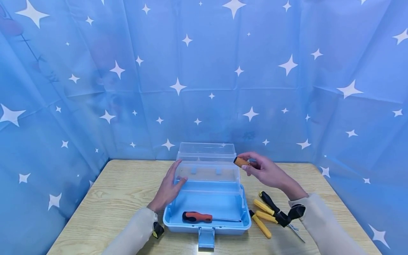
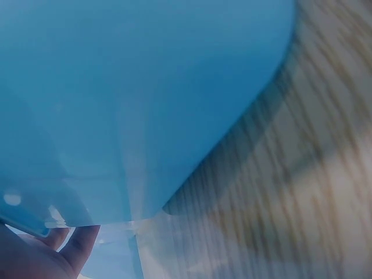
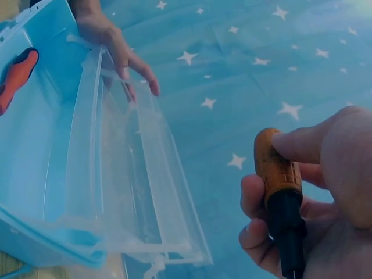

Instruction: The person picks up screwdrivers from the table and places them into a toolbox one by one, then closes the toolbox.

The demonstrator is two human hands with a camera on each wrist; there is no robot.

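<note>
A light blue toolbox [image 1: 207,231] stands on the table, its clear lid [image 1: 207,156] raised at the back. My left hand [image 1: 168,189] rests at the left side of the lid, fingers fairly straight and thumb apart. In the left wrist view, the toolbox wall hides most of that hand. My right hand [image 1: 266,171] holds a screwdriver [image 3: 278,160] by its worn orange handle, above and right of the box; its black collar shows, but the shaft is mostly hidden. A red-and-black screwdriver [image 1: 199,217] lies inside the toolbox.
Right of the toolbox, on the wooden table [image 1: 127,184], lie yellow-handled pliers [image 1: 266,211], a black-handled screwdriver [image 1: 269,201] and another yellow-handled tool [image 1: 261,225], partly overlapping. A blue latch [image 1: 206,239] hangs at the toolbox front. A starry blue cloth [image 1: 204,71] surrounds the table.
</note>
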